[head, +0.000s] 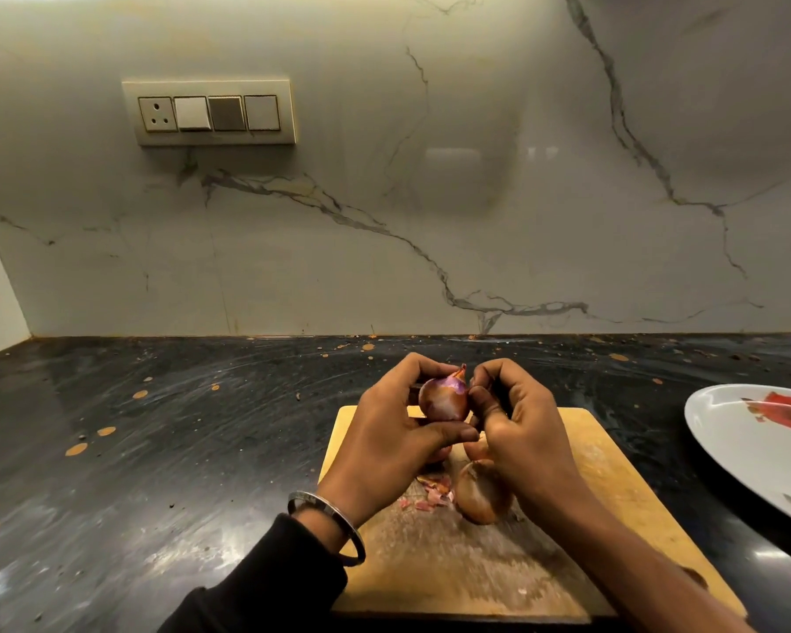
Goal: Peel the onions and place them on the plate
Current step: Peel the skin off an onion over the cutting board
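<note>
On the far left we see the dark speckled counter (156, 450) running back to a marble wall, where a switch panel (209, 112) with a socket and three switches is mounted. Moving right, our left hand (393, 427), with a dark sleeve (266, 582) and a metal bangle (327, 523) at the wrist, grips an onion (444, 399) above the wooden cutting board (613, 486); its fingers curl over the top and far side of the onion and the thumb runs beneath it. The onion has a patch of purple showing near its pointed tip, and the rest of it is brown-skinned. Just beside it, our right hand (521, 422) has its fingers bent in toward the tip end of the same onion, the thumb and fingertips pinching at the skin there. Below the hands, a second onion (480, 495) in its brown skin lies on the board, partly hidden by our right wrist, with small pink scraps of peel (432, 493) beside it to the left. At the far right edge, a white plate (722, 431) with a red printed pattern sits on the counter, well apart from the board.
</note>
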A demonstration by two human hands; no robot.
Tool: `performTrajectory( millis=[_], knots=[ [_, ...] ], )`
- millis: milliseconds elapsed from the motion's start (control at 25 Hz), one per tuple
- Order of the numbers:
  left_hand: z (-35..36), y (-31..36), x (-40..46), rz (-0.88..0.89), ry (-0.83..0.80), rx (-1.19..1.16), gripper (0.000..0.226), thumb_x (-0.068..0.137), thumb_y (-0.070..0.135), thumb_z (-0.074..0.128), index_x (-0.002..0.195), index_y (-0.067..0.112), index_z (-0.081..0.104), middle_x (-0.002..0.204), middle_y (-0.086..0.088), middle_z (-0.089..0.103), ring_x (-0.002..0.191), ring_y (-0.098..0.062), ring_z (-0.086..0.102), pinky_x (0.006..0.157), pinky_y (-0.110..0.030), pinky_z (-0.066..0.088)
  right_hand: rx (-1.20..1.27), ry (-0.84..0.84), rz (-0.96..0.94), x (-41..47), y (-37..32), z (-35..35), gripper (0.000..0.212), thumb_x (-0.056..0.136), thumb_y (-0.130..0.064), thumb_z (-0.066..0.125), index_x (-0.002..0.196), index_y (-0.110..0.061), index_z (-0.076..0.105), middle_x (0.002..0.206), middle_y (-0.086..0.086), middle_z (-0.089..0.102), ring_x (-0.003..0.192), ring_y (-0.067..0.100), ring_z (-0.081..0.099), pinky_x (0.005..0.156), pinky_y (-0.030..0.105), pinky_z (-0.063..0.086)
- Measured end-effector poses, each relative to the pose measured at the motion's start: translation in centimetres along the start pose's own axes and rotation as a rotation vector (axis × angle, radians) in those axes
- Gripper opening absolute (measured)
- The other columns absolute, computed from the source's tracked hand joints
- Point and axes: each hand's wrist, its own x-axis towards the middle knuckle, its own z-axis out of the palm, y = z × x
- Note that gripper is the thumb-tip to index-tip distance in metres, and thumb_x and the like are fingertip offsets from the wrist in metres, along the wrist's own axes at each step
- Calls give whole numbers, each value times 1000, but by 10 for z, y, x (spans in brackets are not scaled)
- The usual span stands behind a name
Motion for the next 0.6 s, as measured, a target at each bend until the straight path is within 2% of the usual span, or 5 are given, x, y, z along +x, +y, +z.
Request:
performTrajectory(
  millis=[80,240,320,440,600],
  knots=[
    [5,-1,-1,43,65,114,49,69,18,88,103,32,56,105,15,60,97,-15,63,66,-37,61,-23,39,17,-1,4,3,30,94,6,54,80,-20,55,70,-1,54,63,12,48,54,38,44],
    [4,-2,0,82,111,363,51,69,25,87,102,30,49,102,13,56,92,-7,58,73,-32,55,-130,82,-66,-3,3,7,30,91,5,61,79,-22,56,69,-5,56,61,4,48,54,16,40],
    [1,2,0,-36,-35,210,51,76,23,84,112,29,48,107,8,60,93,-13,63,80,-37,57,-136,96,-58,-1,4,3,28,91,5,61,81,-21,57,70,-3,57,61,7,51,55,21,46],
    [-2,10,1,-213,-157,-204,40,87,21,67,123,24,50,111,-10,68,88,-29,65,89,-51,54,-51,122,9,3,5,-5,20,94,0,61,89,-19,63,75,2,63,68,24,60,58,49,58],
    [-10,9,5,-243,-99,-318,32,98,7,53,129,17,55,116,-11,69,103,-29,67,92,-42,56,66,9,21,3,-3,-7,16,89,-8,71,93,-23,70,81,-2,71,68,10,64,59,26,55]
  ],
)
